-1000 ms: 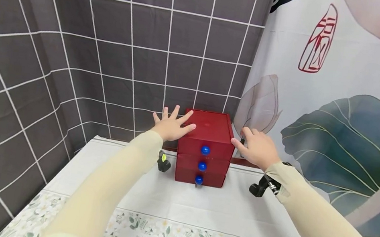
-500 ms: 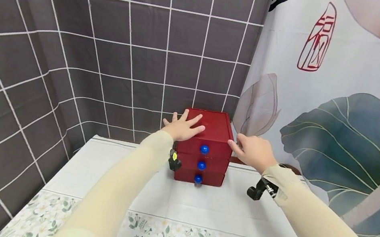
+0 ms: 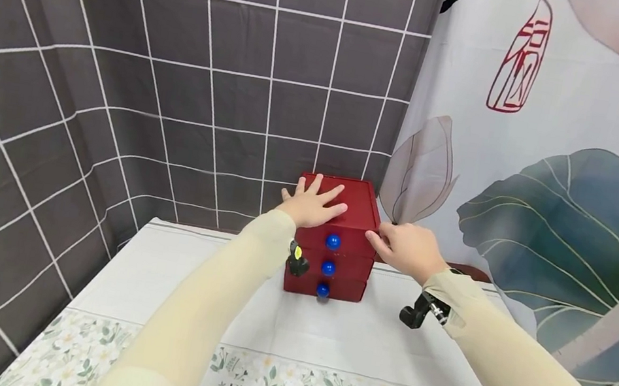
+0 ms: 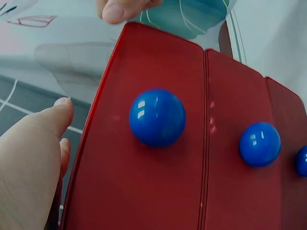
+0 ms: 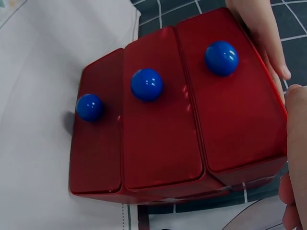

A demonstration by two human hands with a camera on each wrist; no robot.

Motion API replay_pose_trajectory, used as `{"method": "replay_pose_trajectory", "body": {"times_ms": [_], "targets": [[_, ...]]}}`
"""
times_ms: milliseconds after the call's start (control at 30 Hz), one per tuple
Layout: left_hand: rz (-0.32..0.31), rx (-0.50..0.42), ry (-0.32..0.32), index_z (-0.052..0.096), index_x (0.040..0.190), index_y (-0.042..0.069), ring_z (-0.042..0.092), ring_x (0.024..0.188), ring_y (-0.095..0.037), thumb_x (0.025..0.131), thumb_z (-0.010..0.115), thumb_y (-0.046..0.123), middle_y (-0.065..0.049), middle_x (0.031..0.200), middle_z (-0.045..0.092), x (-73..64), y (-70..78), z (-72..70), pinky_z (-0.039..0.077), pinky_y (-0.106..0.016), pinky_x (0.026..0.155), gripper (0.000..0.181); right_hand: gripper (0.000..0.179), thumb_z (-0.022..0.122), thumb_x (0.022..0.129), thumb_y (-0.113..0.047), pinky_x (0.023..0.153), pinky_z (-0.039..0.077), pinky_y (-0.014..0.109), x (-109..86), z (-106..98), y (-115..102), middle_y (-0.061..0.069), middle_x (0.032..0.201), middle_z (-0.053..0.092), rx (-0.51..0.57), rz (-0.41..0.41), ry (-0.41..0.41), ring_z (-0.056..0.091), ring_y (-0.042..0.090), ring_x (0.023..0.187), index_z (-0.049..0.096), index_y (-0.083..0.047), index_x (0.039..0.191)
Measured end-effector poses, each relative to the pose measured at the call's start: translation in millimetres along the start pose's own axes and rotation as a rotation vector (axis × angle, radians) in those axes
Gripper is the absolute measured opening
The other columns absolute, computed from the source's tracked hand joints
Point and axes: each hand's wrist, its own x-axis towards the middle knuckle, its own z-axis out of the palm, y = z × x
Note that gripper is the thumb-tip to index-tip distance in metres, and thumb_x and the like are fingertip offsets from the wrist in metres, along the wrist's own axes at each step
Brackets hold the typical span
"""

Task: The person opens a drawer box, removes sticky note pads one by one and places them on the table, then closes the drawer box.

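Note:
A red three-drawer box (image 3: 355, 242) stands at the back of the table, with round blue knobs on its drawers. Its drawers look closed. My left hand (image 3: 310, 207) lies over the left part of the box top, fingers spread; in the left wrist view its thumb (image 4: 60, 117) is beside the top edge. My right hand (image 3: 411, 250) is at the box's upper right front corner, fingers loosely bent and thumb pointing left, holding nothing visible. Whether it touches the corner I cannot tell. Nearest to both hands is the top blue knob (image 3: 333, 242); neither hand is on it.
A white tablecloth (image 3: 244, 316) with a floral front band covers the table. Behind hangs a dark grey curtain (image 3: 180, 96) with white grid lines; to the right is a white curtain (image 3: 451, 74) with leaf prints. Wrist cameras hang under both wrists.
My left hand has moved right, from the box's left edge onto its top. My right hand has shifted slightly left and down, its fingers bending more. The box has stayed put.

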Motion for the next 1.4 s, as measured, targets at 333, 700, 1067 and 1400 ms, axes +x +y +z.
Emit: {"method": "replay_pose_trajectory", "body": {"times_ms": [333,700,1067,1400], "targets": [[0.039,0.066,-0.063,0.017,0.161,0.043,0.001,0.154,-0.041,0.098,0.034,0.069,-0.007,0.171,0.006,11.8,2.6,2.3,0.001,-0.067,0.119,0.071,0.033,0.064,0.096,-0.040,0.043,0.045,0.026,0.7,0,-11,-0.008,0.053,0.047,-0.015,-0.042,-0.041,0.047,0.010,0.045,0.056,-0.017,0.074],[0.195,0.148,-0.154,0.026,0.160,0.038,0.009,0.155,-0.037,0.098,0.041,0.065,-0.006,0.169,0.017,27.4,-14.3,-6.3,0.001,-0.057,0.123,0.069,0.034,0.065,0.095,-0.039,0.043,0.044,0.026,-2.6,2,-14,-0.009,0.052,0.047,-0.028,-0.071,-0.034,0.049,0.010,0.045,0.054,-0.017,0.072],[0.307,0.075,-0.117,0.036,0.158,0.033,0.016,0.154,-0.031,0.097,0.047,0.060,-0.005,0.167,0.024,27.9,-40.1,-7.5,0.015,-0.052,0.123,0.068,0.028,0.070,0.093,-0.036,0.046,0.045,0.024,-1.7,4,-23,-0.010,0.055,0.050,-0.051,-0.124,-0.076,0.053,0.010,0.048,0.054,-0.018,0.078],[0.325,0.005,-0.108,0.039,0.157,0.031,0.014,0.155,-0.031,0.097,0.049,0.058,-0.006,0.167,0.024,28.9,-43.6,-5.7,0.005,-0.049,0.125,0.066,0.028,0.076,0.088,-0.030,0.046,0.048,0.024,2.6,14,-32,-0.001,0.076,0.070,-0.037,-0.220,0.043,0.059,0.013,0.049,0.062,-0.016,0.107]]}}
